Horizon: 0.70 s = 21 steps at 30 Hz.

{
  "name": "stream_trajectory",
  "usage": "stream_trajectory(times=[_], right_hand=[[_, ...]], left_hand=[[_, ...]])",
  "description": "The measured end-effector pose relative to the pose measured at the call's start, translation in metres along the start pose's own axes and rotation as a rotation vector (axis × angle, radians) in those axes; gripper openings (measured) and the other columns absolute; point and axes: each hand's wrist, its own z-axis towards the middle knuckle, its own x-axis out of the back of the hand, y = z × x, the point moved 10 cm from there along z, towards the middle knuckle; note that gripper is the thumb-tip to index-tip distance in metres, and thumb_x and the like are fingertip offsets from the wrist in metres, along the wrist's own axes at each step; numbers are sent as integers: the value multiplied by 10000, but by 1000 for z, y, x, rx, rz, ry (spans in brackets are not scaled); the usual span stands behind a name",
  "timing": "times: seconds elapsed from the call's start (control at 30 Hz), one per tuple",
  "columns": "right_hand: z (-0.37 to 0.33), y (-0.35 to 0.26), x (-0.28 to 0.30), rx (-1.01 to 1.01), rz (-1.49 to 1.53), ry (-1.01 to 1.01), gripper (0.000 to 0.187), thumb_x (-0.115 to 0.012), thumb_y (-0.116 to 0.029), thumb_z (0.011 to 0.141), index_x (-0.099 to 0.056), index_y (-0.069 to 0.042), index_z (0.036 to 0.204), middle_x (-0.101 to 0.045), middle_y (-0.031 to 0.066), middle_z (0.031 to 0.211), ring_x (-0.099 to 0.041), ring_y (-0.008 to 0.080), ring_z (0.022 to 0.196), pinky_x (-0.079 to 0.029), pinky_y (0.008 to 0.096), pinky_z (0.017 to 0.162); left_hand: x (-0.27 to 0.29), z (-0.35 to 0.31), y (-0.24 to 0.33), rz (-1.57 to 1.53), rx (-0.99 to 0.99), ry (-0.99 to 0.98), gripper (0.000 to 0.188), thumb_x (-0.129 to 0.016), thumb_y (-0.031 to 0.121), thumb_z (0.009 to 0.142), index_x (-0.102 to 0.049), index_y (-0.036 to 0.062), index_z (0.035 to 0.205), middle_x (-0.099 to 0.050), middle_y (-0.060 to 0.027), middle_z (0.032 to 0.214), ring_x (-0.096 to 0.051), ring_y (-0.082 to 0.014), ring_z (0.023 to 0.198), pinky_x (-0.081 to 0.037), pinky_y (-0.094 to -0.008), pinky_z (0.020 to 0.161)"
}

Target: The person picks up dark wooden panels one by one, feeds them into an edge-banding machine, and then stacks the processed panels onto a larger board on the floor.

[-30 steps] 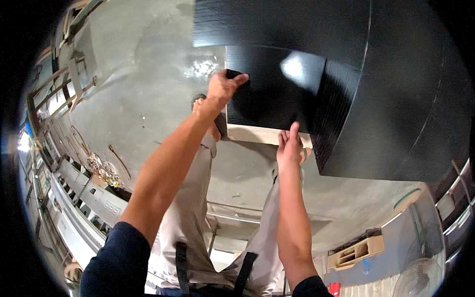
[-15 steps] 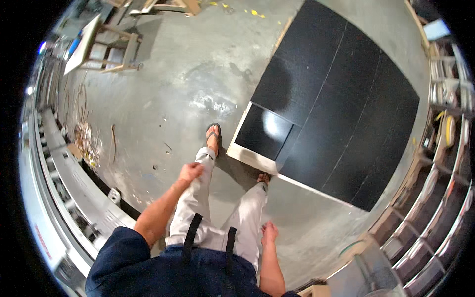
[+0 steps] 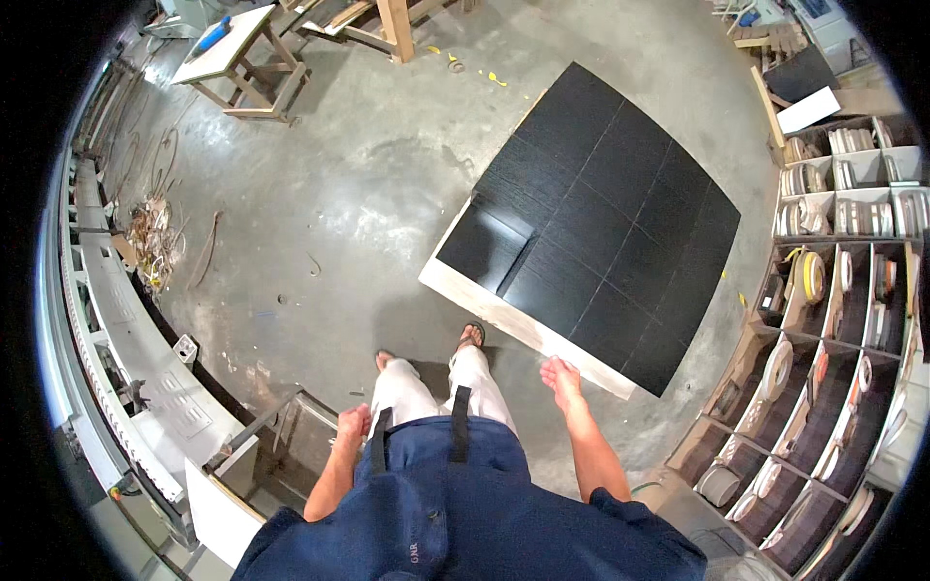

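Note:
My left hand (image 3: 355, 423) hangs beside my left thigh with its fingers curled in, and nothing shows in it. Out ahead of my right hip is my right hand (image 3: 559, 376), its fingers also bent closed around nothing visible. This hand is nearest to the low stack of black panels (image 3: 620, 228) on the floor, near its pale front edge, and appears apart from it. A smaller black piece (image 3: 484, 250) lies at the stack's left corner.
Shelves with rolls of edge banding (image 3: 775, 368) line the right side. A long grey machine (image 3: 165, 387) runs along the left. A small wooden table (image 3: 228, 48) stands far left, and a heap of scraps (image 3: 150, 237) lies on the concrete floor (image 3: 320, 213).
My left hand has swung back toward my body, while my right hand has swung forward. My feet have changed position. The view has shifted, showing more of the room's far side and the shelves.

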Motion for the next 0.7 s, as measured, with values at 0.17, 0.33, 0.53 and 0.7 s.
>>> stream_trajectory(times=[0.17, 0.33, 0.53, 0.7], right_hand=[[-38, 97, 7, -153, -159, -35, 336, -601, -328, 890, -564, -25, 1031, -641, 106, 929, -623, 189, 759, -527, 334, 631], [-108, 166, -40, -261, -308, -317, 419, -577, -352, 893, -593, 20, 1084, -639, 138, 981, -614, 246, 733, -521, 370, 664], [-92, 154, -131, -122, -584, -396, 359, -570, -308, 894, -606, 23, 1028, -629, 135, 931, -601, 245, 695, -515, 368, 642], [-105, 172, -264, -14, -889, -544, 322, -573, -284, 893, -599, 20, 994, -620, 132, 889, -598, 242, 676, -517, 367, 627]], left_hand=[[13, -31, -37, -214, 54, -105, 173, -599, 198, 879, -558, 33, 841, -559, -33, 687, -486, -111, 519, -368, -259, 431], [69, -40, -22, -459, -168, -40, 208, -604, 215, 886, -569, 14, 928, -580, -28, 725, -548, -119, 601, -457, -253, 533], [133, -76, -15, -274, -363, 99, 309, -625, 289, 868, -642, 36, 1045, -643, -26, 887, -591, -133, 747, -505, -291, 692], [197, -131, -11, -140, -761, 404, 400, -616, 351, 807, -654, 16, 1023, -668, -141, 981, -634, -250, 896, -485, -334, 784]])
